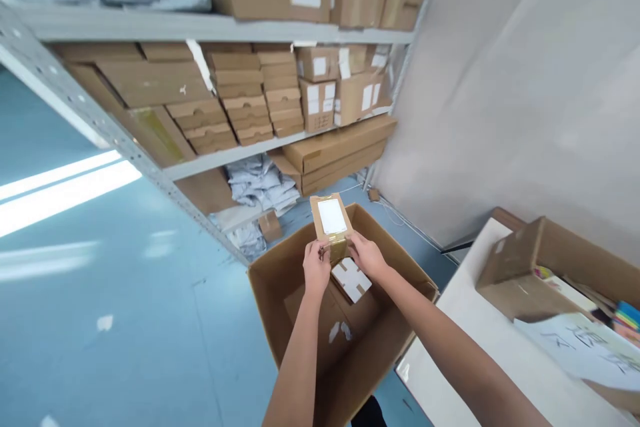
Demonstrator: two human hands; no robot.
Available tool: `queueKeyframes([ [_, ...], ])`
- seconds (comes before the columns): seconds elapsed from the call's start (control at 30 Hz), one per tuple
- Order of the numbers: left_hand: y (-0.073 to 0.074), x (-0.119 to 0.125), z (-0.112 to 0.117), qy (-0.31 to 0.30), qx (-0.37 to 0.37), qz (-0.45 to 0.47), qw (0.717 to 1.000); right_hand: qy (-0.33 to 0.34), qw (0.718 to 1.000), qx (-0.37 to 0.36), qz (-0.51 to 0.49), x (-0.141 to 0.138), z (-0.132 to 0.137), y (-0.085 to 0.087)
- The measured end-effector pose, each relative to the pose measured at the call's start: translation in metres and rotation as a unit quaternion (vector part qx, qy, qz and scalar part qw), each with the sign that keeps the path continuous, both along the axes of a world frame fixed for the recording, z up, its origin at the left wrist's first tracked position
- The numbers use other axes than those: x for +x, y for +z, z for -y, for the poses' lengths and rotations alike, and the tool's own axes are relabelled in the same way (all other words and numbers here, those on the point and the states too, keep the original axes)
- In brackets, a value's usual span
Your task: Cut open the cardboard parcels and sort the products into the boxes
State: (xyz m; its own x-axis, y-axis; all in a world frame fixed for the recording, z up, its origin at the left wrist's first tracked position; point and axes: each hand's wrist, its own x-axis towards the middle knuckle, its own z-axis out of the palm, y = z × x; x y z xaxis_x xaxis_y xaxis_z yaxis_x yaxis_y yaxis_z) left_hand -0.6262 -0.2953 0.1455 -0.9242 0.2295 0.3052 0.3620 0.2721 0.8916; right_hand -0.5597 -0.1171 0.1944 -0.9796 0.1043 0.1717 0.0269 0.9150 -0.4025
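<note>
The left hand and right hand pinch a parcel by its near corners, fingers closed on it, probably to steady it with its label up. It is at the carton's far corner; a white box lies inside.
</note>
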Motion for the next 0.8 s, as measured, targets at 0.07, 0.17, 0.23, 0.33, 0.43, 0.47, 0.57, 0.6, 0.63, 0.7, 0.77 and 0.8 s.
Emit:
queueKeyframes([
  [0.07, 0.031, 0.01, -0.008, -0.033, 0.019, -0.034, 0.999, -0.004, 0.999, 0.009, -0.051, 0.025, -0.001, 0.034],
  [0.17, 0.065, 0.031, -0.029, -0.08, 0.05, -0.059, 0.994, -0.012, 0.992, 0.026, -0.12, 0.07, -0.011, 0.07],
  [0.23, 0.083, 0.051, -0.049, -0.123, 0.069, -0.055, 0.988, -0.039, 0.987, 0.036, -0.154, 0.105, -0.023, 0.086],
  [0.33, 0.107, 0.091, -0.083, -0.205, 0.066, -0.051, 0.975, -0.105, 0.975, 0.058, -0.189, 0.16, -0.045, 0.1],
  [0.43, 0.125, 0.138, -0.12, -0.275, 0.056, -0.057, 0.958, -0.181, 0.959, 0.077, -0.205, 0.218, -0.068, 0.108],
  [0.47, 0.129, 0.154, -0.133, -0.295, 0.058, -0.058, 0.952, -0.204, 0.953, 0.081, -0.208, 0.239, -0.076, 0.109],
  [0.57, 0.135, 0.211, -0.175, -0.354, 0.064, -0.054, 0.931, -0.266, 0.935, 0.089, -0.216, 0.308, -0.097, 0.109],
  [0.6, 0.135, 0.233, -0.19, -0.375, 0.066, -0.052, 0.923, -0.286, 0.928, 0.091, -0.22, 0.334, -0.105, 0.108],
  [0.63, 0.135, 0.256, -0.205, -0.398, 0.068, -0.049, 0.914, -0.306, 0.921, 0.092, -0.225, 0.361, -0.112, 0.106],
  [0.7, 0.131, 0.308, -0.234, -0.442, 0.075, -0.039, 0.893, -0.352, 0.902, 0.088, -0.235, 0.419, -0.125, 0.099],
  [0.77, 0.123, 0.364, -0.261, -0.48, 0.08, -0.027, 0.873, -0.398, 0.881, 0.078, -0.243, 0.48, -0.137, 0.089],
  [0.8, 0.116, 0.393, -0.272, -0.495, 0.081, -0.021, 0.865, -0.419, 0.871, 0.071, -0.246, 0.51, -0.142, 0.082],
])
